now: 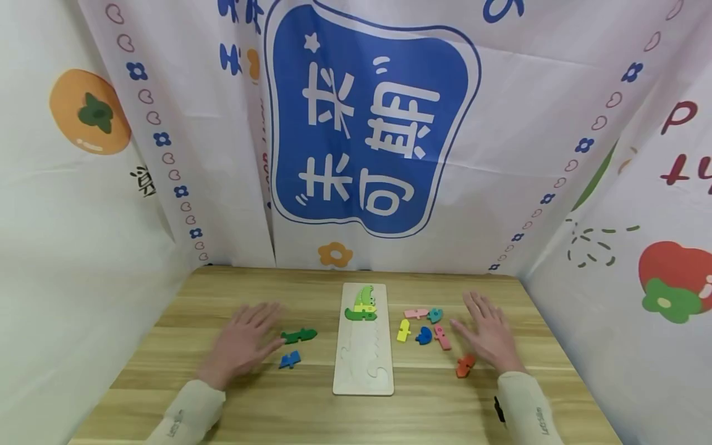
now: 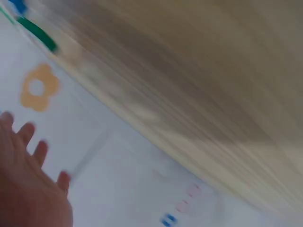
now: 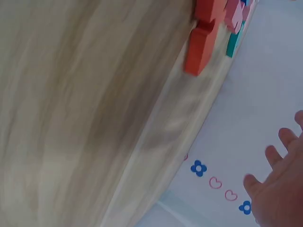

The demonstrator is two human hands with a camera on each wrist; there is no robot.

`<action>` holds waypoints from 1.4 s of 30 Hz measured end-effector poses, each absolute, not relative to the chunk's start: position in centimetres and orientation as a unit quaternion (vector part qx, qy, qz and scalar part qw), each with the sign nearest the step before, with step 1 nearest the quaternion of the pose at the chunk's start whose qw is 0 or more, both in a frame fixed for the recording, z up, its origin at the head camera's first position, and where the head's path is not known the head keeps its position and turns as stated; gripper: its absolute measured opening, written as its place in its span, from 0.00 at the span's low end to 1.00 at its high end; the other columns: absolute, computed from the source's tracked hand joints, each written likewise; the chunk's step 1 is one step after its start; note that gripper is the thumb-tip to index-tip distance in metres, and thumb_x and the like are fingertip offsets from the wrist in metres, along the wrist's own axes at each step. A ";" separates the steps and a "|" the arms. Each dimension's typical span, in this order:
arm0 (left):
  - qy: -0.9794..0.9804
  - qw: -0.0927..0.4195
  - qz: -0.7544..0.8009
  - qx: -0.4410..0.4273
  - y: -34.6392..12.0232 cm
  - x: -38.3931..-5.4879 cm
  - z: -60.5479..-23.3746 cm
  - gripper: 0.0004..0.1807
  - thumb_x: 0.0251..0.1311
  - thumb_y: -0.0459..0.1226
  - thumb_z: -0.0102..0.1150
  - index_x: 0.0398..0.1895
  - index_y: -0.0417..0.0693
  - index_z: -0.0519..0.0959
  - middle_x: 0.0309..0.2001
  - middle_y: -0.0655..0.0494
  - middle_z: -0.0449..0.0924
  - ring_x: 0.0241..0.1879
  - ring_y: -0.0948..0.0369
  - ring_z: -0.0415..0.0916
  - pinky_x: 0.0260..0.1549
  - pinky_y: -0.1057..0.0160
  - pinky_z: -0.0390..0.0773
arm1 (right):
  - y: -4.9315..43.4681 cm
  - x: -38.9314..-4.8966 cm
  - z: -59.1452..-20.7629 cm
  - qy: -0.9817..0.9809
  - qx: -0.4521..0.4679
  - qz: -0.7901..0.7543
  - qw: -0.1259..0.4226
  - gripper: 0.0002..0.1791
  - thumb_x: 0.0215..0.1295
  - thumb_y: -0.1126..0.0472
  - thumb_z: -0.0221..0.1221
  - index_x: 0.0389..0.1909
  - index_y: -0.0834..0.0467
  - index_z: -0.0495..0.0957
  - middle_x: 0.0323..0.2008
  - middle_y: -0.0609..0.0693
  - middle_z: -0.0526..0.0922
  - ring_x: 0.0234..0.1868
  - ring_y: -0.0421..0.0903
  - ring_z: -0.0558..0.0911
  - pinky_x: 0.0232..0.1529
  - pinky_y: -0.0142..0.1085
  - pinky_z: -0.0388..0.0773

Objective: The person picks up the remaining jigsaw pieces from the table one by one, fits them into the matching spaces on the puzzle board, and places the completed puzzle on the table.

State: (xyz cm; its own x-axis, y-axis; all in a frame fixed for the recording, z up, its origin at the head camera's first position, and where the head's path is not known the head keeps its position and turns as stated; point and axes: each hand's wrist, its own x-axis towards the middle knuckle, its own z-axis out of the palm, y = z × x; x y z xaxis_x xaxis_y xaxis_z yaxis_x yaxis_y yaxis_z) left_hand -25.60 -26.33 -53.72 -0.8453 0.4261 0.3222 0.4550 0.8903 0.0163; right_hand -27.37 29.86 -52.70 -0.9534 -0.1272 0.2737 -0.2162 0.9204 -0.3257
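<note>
My left hand [image 1: 241,340], slightly blurred, has its fingers spread and holds nothing. Just right of it lie a dark green puzzle piece [image 1: 298,335] and a blue notched piece [image 1: 290,360]. My right hand [image 1: 489,334] is likewise empty with fingers extended, left of which sit a red puzzle piece [image 3: 201,49], a pink piece [image 1: 442,337] and a teal piece [image 1: 435,315]. Between the hands is a pale wooden puzzle board [image 1: 361,364]. A light green crocodile-head piece [image 1: 364,296], a yellow strip [image 1: 364,308] and a green piece [image 1: 358,316] fill its far end.
Right of the board are also a yellow piece [image 1: 403,330], a rounded blue piece [image 1: 424,335] and another pink piece [image 1: 416,314]. Printed white cloth [image 1: 523,111] hangs behind and beside the wooden table [image 1: 278,408]. A small black object [image 1: 499,409] lies by the right sleeve.
</note>
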 end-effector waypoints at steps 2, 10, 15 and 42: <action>-0.959 0.125 -0.063 -0.247 -24.5 -24.9 -53.6 0.39 0.71 0.59 0.56 0.81 0.57 0.62 0.78 0.52 0.64 0.76 0.45 0.62 0.76 0.36 0.57 | 29.2 -27.5 -52.7 -0.971 0.084 0.198 0.101 0.47 0.74 0.33 0.53 0.83 0.54 0.51 0.82 0.62 0.52 0.80 0.69 0.53 0.76 0.71 0.49; -0.937 -0.006 -0.128 -0.324 -18.9 -22.1 -53.1 0.37 0.73 0.57 0.55 0.81 0.58 0.62 0.78 0.53 0.66 0.75 0.45 0.64 0.72 0.35 0.64 | 26.0 -27.8 -52.6 -0.959 0.082 0.269 0.038 0.44 0.72 0.36 0.59 0.81 0.51 0.59 0.78 0.61 0.62 0.76 0.71 0.61 0.69 0.74 0.62; -0.933 -0.038 -0.121 -0.337 -16.8 -21.6 -53.1 0.38 0.73 0.60 0.53 0.82 0.63 0.60 0.78 0.58 0.66 0.76 0.51 0.64 0.74 0.39 0.62 | 23.6 -28.2 -53.0 -0.961 0.101 0.253 0.041 0.42 0.71 0.41 0.63 0.79 0.52 0.63 0.73 0.63 0.70 0.73 0.68 0.68 0.69 0.68 0.67; -0.936 -0.064 -0.099 -0.331 -14.7 -20.9 -53.8 0.32 0.73 0.60 0.53 0.77 0.66 0.68 0.73 0.66 0.72 0.73 0.55 0.68 0.73 0.43 0.65 | 18.0 -29.7 -54.3 -0.980 0.113 0.162 0.004 0.42 0.55 0.40 0.76 0.69 0.53 0.77 0.57 0.55 0.81 0.57 0.54 0.78 0.62 0.56 0.76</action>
